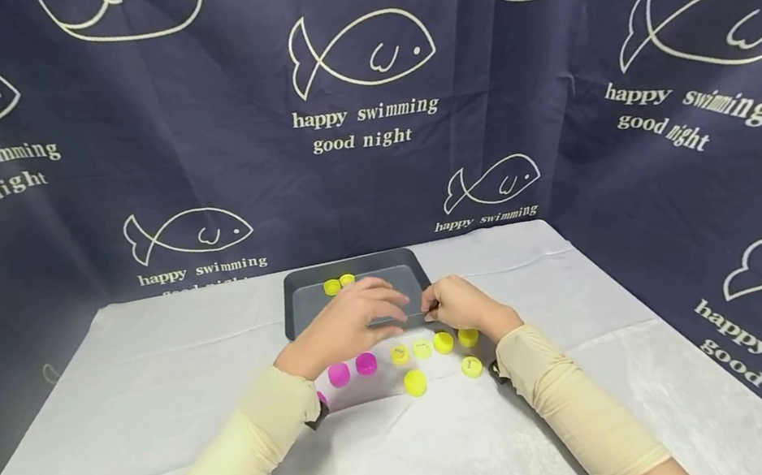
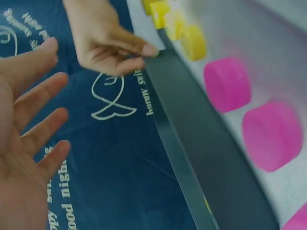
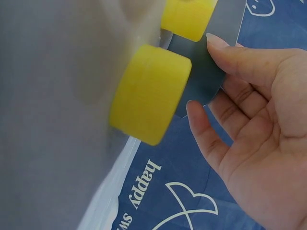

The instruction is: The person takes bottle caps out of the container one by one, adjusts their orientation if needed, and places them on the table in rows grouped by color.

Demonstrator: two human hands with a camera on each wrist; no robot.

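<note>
A dark grey rectangular tray (image 1: 395, 258) lies on the table with two yellow bottle caps (image 1: 332, 286) near its far side. My right hand (image 1: 461, 303) grips the tray's near right corner, the thumb over the rim in the left wrist view. Over the tray's near part hovers my left hand (image 1: 352, 316), fingers spread and holding nothing. Several yellow bottle caps (image 1: 443, 342) lie between the tray and me, some close to the right wrist. Magenta caps (image 1: 366, 364) lie near the left wrist, one mostly hidden behind the sleeve.
A white cloth (image 1: 415, 462) covers the table. Dark blue fabric (image 1: 373, 181) printed with fish and lettering hangs behind the table and along its sides. One yellow cap (image 1: 415, 382) lies nearer to me than most of the others.
</note>
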